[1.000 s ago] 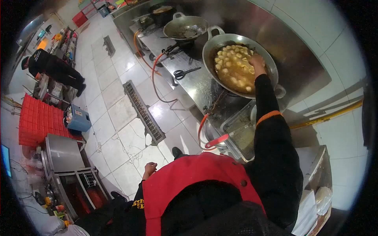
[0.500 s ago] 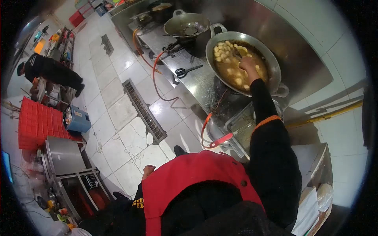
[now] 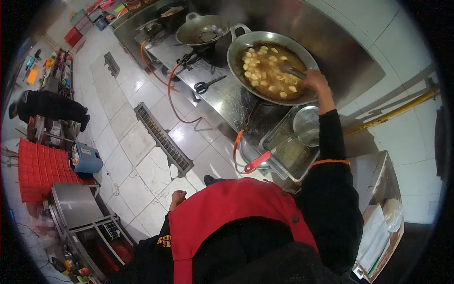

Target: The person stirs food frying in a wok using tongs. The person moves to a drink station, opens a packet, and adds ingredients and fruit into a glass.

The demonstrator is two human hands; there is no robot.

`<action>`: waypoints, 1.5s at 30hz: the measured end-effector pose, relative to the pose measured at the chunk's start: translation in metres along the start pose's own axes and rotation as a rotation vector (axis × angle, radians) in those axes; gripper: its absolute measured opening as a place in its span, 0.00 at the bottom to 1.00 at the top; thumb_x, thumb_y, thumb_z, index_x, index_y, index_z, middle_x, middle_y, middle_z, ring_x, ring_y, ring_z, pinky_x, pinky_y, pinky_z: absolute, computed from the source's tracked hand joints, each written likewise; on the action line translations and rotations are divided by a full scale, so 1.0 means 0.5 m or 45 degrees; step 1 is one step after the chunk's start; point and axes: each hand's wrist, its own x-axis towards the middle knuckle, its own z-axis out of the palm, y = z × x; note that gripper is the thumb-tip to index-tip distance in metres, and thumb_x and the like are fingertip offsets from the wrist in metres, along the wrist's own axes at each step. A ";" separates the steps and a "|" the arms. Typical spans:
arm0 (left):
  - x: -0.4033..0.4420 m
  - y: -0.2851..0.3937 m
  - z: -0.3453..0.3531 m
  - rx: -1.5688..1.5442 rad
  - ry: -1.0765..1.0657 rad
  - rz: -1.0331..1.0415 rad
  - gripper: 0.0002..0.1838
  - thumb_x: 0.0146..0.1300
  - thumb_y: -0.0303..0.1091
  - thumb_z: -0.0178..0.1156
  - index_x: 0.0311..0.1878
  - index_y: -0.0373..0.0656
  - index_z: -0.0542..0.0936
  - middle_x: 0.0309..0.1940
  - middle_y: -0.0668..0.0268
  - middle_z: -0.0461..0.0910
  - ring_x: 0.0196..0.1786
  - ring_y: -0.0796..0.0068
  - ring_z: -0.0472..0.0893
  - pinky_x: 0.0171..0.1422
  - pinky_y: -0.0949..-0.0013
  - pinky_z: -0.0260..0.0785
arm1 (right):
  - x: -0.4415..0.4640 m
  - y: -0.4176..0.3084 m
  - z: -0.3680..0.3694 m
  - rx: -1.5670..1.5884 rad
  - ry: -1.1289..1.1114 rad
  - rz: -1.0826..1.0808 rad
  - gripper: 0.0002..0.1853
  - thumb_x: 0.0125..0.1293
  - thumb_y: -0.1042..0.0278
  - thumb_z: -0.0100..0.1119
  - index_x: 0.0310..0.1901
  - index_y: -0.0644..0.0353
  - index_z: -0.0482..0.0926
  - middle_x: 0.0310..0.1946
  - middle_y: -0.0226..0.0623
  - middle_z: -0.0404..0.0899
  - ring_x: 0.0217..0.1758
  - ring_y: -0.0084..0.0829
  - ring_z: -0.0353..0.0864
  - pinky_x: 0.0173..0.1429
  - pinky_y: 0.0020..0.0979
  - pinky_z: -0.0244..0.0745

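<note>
My right hand [image 3: 316, 81] is closed around a dark cooking spatula [image 3: 294, 72] over the right side of a large two-handled wok [image 3: 236, 75]. The spatula's far end dips into brown bubbling liquid, partly hidden by it. Pale, rounded food pieces [image 3: 257, 75] float there, mostly toward the left and front. My left hand [image 3: 178, 198] hangs low beside the red apron [image 3: 227, 196], fingers curled in, with nothing seen in it.
Black scissors [image 3: 208, 85] lie on the steel counter [image 3: 222, 102]. A second wok [image 3: 201, 28] stands behind. Nearer me, a red-handled strainer [image 3: 257, 162] rests across a metal tray [image 3: 283, 154]. An orange hose [image 3: 174, 94] hangs off the edge. Another person [image 3: 52, 106] stands far left.
My right hand has moved from above the wok's middle to its right rim, drawing the spatula rightward. The food pieces have spread differently. The whole view has shifted slightly.
</note>
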 end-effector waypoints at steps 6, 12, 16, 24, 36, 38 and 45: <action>0.068 -0.084 0.048 0.054 -0.060 -0.067 0.18 0.49 0.47 0.52 0.31 0.41 0.80 0.24 0.60 0.79 0.31 0.66 0.79 0.40 0.65 0.69 | -0.009 0.060 0.039 -0.070 0.022 0.401 0.17 0.47 0.70 0.50 0.42 0.58 0.76 0.45 0.45 0.73 0.51 0.43 0.71 0.51 0.37 0.69; 0.065 -0.077 0.037 0.070 -0.065 -0.036 0.18 0.49 0.47 0.52 0.33 0.42 0.80 0.26 0.59 0.79 0.33 0.65 0.79 0.43 0.66 0.69 | -0.020 0.031 0.080 -0.072 -0.121 0.325 0.18 0.51 0.67 0.51 0.45 0.62 0.73 0.48 0.46 0.70 0.53 0.43 0.69 0.53 0.41 0.66; 0.075 -0.092 0.043 0.096 -0.012 0.049 0.19 0.49 0.47 0.52 0.34 0.41 0.79 0.27 0.58 0.79 0.32 0.64 0.79 0.43 0.66 0.69 | -0.018 0.005 0.110 -0.032 -0.240 0.235 0.17 0.50 0.68 0.51 0.42 0.64 0.74 0.46 0.48 0.71 0.51 0.46 0.70 0.53 0.41 0.66; 0.051 -0.067 0.026 -0.003 -0.078 -0.130 0.19 0.49 0.46 0.53 0.36 0.40 0.79 0.28 0.57 0.79 0.32 0.65 0.79 0.42 0.66 0.70 | -0.037 -0.066 0.119 0.116 -0.181 -0.103 0.15 0.40 0.74 0.45 0.31 0.69 0.76 0.35 0.55 0.74 0.39 0.50 0.74 0.42 0.40 0.69; 0.072 -0.085 0.056 -0.041 -0.071 -0.155 0.20 0.48 0.48 0.54 0.35 0.41 0.79 0.28 0.57 0.79 0.34 0.64 0.79 0.42 0.65 0.69 | -0.040 -0.120 0.077 0.285 -0.051 -0.115 0.16 0.34 0.74 0.48 0.31 0.65 0.76 0.30 0.56 0.74 0.38 0.49 0.75 0.39 0.39 0.69; 0.073 -0.088 0.059 -0.004 -0.042 -0.064 0.19 0.48 0.48 0.54 0.34 0.41 0.79 0.27 0.57 0.79 0.33 0.63 0.79 0.41 0.65 0.69 | -0.046 -0.137 0.073 0.386 0.054 -0.148 0.18 0.34 0.74 0.48 0.34 0.64 0.75 0.31 0.56 0.74 0.38 0.50 0.74 0.38 0.41 0.68; 0.059 -0.077 0.051 -0.038 -0.051 -0.039 0.19 0.48 0.47 0.53 0.34 0.40 0.79 0.27 0.57 0.79 0.32 0.63 0.79 0.40 0.65 0.70 | -0.033 -0.154 0.134 0.261 -0.001 -0.179 0.20 0.40 0.71 0.52 0.40 0.63 0.73 0.39 0.51 0.74 0.44 0.48 0.73 0.46 0.40 0.69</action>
